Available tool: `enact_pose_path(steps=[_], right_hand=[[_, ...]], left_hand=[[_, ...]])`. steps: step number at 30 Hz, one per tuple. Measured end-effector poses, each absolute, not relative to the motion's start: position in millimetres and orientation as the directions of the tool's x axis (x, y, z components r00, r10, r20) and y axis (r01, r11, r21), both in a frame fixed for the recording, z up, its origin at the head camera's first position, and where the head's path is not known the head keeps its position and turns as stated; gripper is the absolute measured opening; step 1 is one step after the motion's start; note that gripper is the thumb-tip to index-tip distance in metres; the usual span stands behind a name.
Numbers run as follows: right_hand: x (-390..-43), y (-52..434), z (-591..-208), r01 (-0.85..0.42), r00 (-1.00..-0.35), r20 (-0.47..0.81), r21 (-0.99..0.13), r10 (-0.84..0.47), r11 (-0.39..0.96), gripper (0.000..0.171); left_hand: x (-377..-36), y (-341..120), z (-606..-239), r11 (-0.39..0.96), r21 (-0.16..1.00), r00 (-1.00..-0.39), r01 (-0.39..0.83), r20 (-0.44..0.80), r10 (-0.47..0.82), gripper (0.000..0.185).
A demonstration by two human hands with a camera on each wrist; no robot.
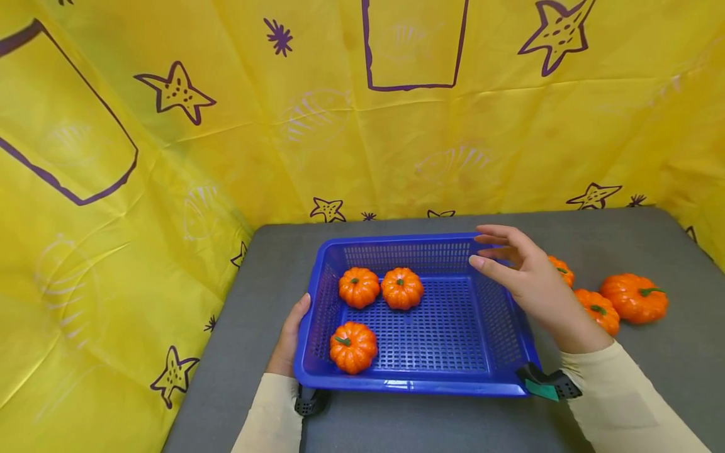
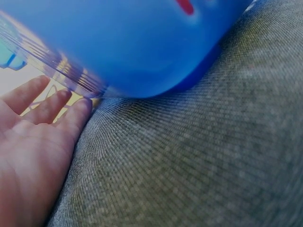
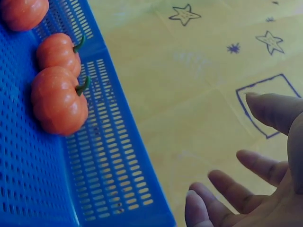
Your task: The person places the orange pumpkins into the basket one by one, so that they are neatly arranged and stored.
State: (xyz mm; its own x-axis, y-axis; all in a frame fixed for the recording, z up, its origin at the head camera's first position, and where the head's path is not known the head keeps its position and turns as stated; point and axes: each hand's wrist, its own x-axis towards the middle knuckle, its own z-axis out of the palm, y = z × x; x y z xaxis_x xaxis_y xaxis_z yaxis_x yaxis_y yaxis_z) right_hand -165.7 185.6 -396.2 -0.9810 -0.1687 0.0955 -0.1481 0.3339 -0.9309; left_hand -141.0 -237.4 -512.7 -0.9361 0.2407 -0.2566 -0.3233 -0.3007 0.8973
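Blue basket (image 1: pixel 453 387), standing on a grey table (image 1: pixel 374 421), with the person's left hand (image 2: pixel 35 137) at its left side, fingers nearly straight, fingertips against the slotted wall rather than wrapped round it. The right hand (image 1: pixel 529 283) is raised over the back right corner, thumb and fingers loosely spread, holding nothing.

Inside, along the left, sit three orange pumpkins: two side by side at the back (image 1: pixel 359 287) (image 1: pixel 402 289), one nearer the front (image 1: pixel 354 348). Beyond the right arm, on the table, are three more (image 1: pixel 634 299), two partly hidden. A yellow cloth (image 1: pixel 340 138) with starfish drawings hangs behind.

The basket looks like thin moulded plastic: probably light, fairly stiff, smooth; the turned rim at opposite ends should suit gripping. The glossy pumpkins may slip, so their ribbed sides seem safer than the stems.
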Motion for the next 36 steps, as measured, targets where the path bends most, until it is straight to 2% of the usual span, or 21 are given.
enact_pose_path(steps=[19, 25, 32, 36], right_hand=[[-158.6, 231.0, -397.2, -0.105, -0.994, 0.089, -0.914, -0.058, 0.391, 0.063], [-154.7, 248.6, -403.7, -0.079, -0.997, 0.078, -0.927, -0.018, 0.366, 0.060], [-149.6, 269.3, -411.9, -0.045, -0.998, 0.055, -0.905, 0.012, 0.422, 0.063], [-146.0, 279.7, -418.1, -0.030, -0.998, 0.046, -0.918, 0.031, 0.395, 0.060]], left_hand=[[-141.2, -236.9, -512.5, -0.312, 0.894, -0.937, -0.322, -0.252, 0.243, 0.076], [-141.7, -237.3, -512.9, -0.309, 0.898, -0.939, -0.314, -0.244, 0.245, 0.076], [-142.2, -237.4, -513.2, -0.304, 0.897, -0.937, -0.322, -0.256, 0.238, 0.077], [-141.8, -237.3, -512.6, -0.303, 0.895, -0.936, -0.327, -0.262, 0.236, 0.077]])
